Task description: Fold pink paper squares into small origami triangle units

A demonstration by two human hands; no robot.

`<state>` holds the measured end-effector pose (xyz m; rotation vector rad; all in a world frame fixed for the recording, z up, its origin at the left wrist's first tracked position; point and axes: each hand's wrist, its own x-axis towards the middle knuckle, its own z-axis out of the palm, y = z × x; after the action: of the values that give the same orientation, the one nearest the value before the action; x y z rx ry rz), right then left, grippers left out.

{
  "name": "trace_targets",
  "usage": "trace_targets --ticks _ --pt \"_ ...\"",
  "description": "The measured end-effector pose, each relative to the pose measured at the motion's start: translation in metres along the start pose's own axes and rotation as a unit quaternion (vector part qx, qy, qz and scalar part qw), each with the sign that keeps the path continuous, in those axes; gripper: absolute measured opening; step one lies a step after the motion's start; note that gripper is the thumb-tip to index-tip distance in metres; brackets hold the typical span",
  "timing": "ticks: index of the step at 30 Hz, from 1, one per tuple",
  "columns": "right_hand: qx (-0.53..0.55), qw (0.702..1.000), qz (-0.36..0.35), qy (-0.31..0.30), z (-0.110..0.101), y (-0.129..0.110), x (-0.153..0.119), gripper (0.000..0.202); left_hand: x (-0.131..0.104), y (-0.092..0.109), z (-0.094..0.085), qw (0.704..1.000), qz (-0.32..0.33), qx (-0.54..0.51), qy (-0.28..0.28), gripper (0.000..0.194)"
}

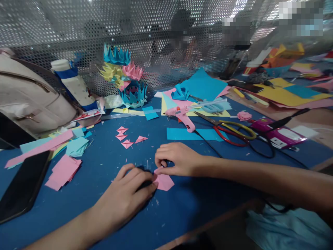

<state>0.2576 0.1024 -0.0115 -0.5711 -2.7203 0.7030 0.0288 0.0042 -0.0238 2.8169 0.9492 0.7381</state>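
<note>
A small piece of pink paper (164, 182), partly folded, lies on the blue table between my hands. My left hand (130, 191) pinches its left edge, the fingers bent and close to the tabletop. On the upper edge, my right hand (177, 159) closes thumb and fingers over a corner of the same paper. Fingertips hide part of the folds. Beyond the hands sit several small folded pink triangles (127, 143). A stack of pink paper squares (63, 172) rests to the left of my left hand.
A black phone (24, 185) lies at left, near a white bag (31, 93) and a bottle (74, 83). Folded paper flowers (133, 93) stand at the back. A pink glue gun (183, 116), scissors (229, 128) and a purple power strip (277, 133) lie right, with cords.
</note>
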Motion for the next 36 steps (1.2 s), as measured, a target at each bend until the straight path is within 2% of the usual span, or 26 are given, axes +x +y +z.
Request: trace_targets --ticks 5,10,16,23,30,36 --pt "-0.006 0.999 -0.036 0.035 -0.004 0.004 -0.005 0.015 -0.005 0.000 0.000 0.998 0.043 0.049 -0.014 0.032" --pt "-0.017 0.991 -0.113 0.070 -0.003 0.010 -0.009 0.020 -0.009 -0.001 0.000 0.997 0.037 0.064 -0.010 0.032" --pt "-0.082 0.980 -0.179 0.039 -0.010 0.010 -0.009 0.026 -0.009 -0.002 0.001 0.998 0.029 0.050 -0.017 0.032" --pt "-0.096 0.976 -0.192 0.018 -0.012 0.009 -0.008 0.031 -0.009 -0.002 -0.001 0.999 0.026 0.038 -0.020 0.032" --pt "-0.079 0.974 -0.213 -0.003 -0.011 0.014 -0.006 0.014 -0.009 -0.002 0.000 0.999 0.026 0.033 -0.022 0.031" --pt "-0.071 0.974 -0.213 -0.009 -0.009 0.016 -0.007 0.014 -0.009 -0.003 0.000 0.999 0.027 0.028 -0.026 0.032"
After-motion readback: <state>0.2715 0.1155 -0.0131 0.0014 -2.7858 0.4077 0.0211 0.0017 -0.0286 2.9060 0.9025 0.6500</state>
